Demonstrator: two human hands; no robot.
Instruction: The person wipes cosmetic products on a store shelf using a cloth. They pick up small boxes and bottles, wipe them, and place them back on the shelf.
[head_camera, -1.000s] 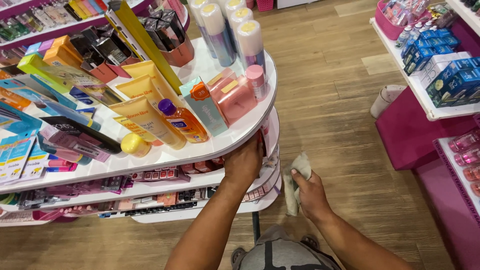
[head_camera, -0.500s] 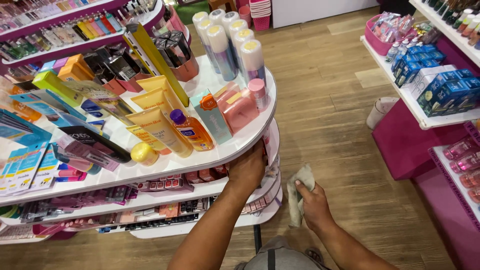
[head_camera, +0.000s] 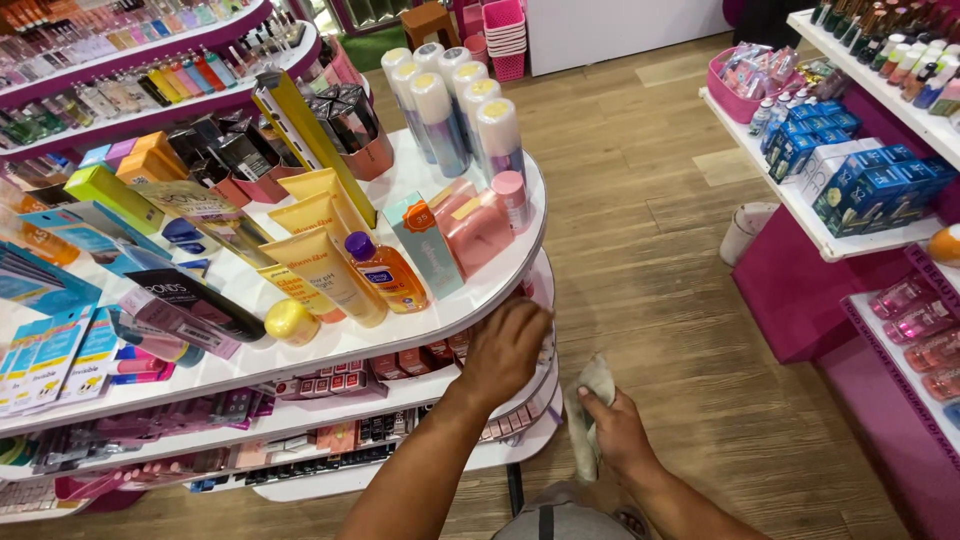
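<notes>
While the left hand (head_camera: 505, 350) is resting open-fingered on the shelf (head_camera: 440, 318) edge mid-frame, the right hand (head_camera: 615, 432) is clutching a cloth (head_camera: 590, 405).

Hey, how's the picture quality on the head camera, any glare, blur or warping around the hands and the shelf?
Head view: bright, even shop light, soft shadows under the white shelf; mild glare on the spray cans; wide-angle bending at the edges; left hand on the shelf rim and right hand holding the cloth look fairly sharp.

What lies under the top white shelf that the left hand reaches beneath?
Lower white shelves with small cosmetics. The left hand and top shelf hide what the fingers touch.
</notes>
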